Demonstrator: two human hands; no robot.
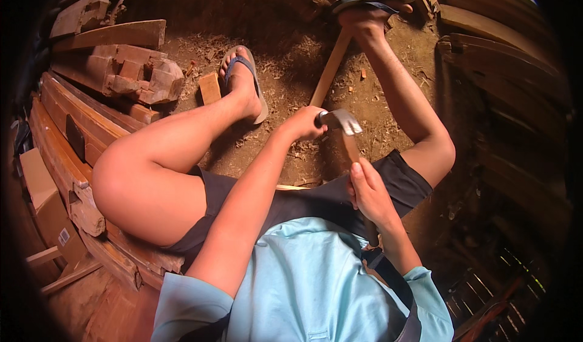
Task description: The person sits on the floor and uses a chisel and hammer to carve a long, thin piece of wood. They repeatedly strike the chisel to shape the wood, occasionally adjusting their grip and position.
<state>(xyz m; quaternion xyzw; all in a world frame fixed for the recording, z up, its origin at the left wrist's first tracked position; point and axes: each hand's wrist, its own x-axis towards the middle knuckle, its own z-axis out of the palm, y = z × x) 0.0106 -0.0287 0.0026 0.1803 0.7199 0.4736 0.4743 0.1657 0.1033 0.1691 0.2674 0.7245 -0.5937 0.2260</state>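
Observation:
My right hand (371,195) is wrapped round the wooden handle of a claw hammer (349,140). The hammer's metal head lies right beside the fingers of my left hand (303,123). A long narrow wooden strip (333,69) runs from beneath my raised right foot down to my left hand. That hand is closed over the strip; anything smaller between its fingers is hidden. Lower down, a pale sliver of wood (293,188) shows at my lap, and I cannot tell whether it belongs to the same strip.
Carved timber pieces (136,72) and long planks (79,142) are stacked at the left, near a cardboard box (51,208). More boards (504,63) lie at the right. A small wood block (210,88) rests by my left foot on the shaving-strewn dirt floor (291,50).

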